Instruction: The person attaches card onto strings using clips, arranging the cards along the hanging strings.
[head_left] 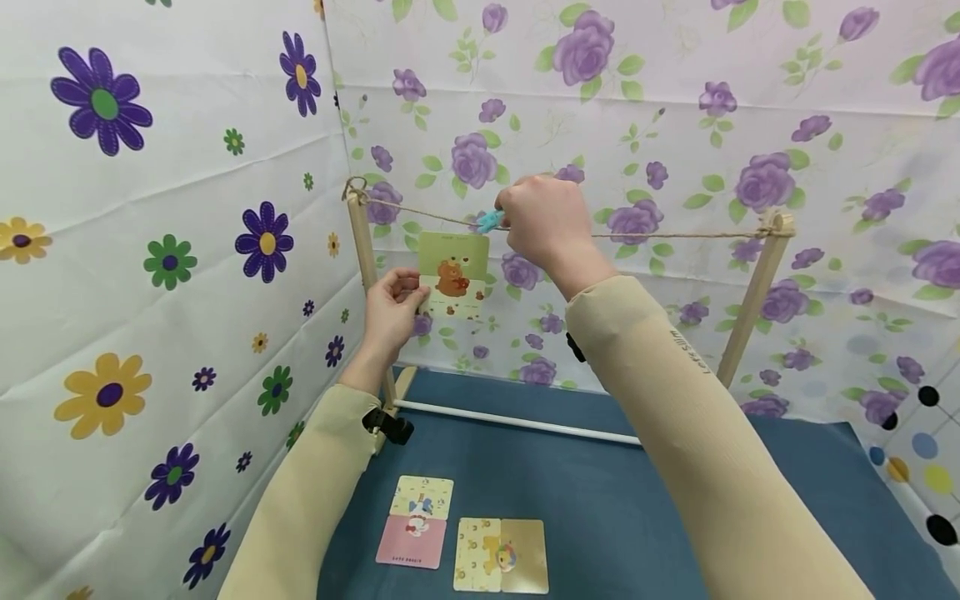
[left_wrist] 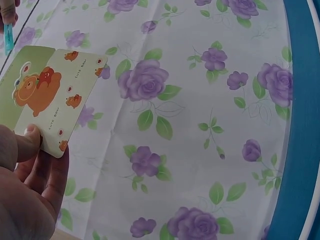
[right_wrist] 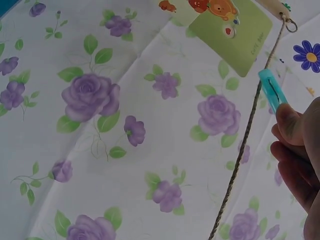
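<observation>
My left hand (head_left: 395, 304) pinches the lower left edge of a green and cream card (head_left: 453, 275) with a brown bear on it. The card is upright, its top edge just under a twine line (head_left: 667, 236). In the left wrist view the thumb lies on the card's front (left_wrist: 45, 95), the fingers behind it. My right hand (head_left: 551, 221) pinches a light-blue clothespin (head_left: 491, 221) by its end. In the right wrist view the clothespin (right_wrist: 271, 90) overlaps the twine, beside the card's green corner (right_wrist: 232, 40).
Wooden posts (head_left: 753, 300) hold the twine at both ends, with a white rod (head_left: 517, 422) low between them. On the blue table surface (head_left: 600, 508) lie a pink and cream card (head_left: 412, 533) and a gold and cream card (head_left: 525, 567). Flowered cloth hangs behind and at the left.
</observation>
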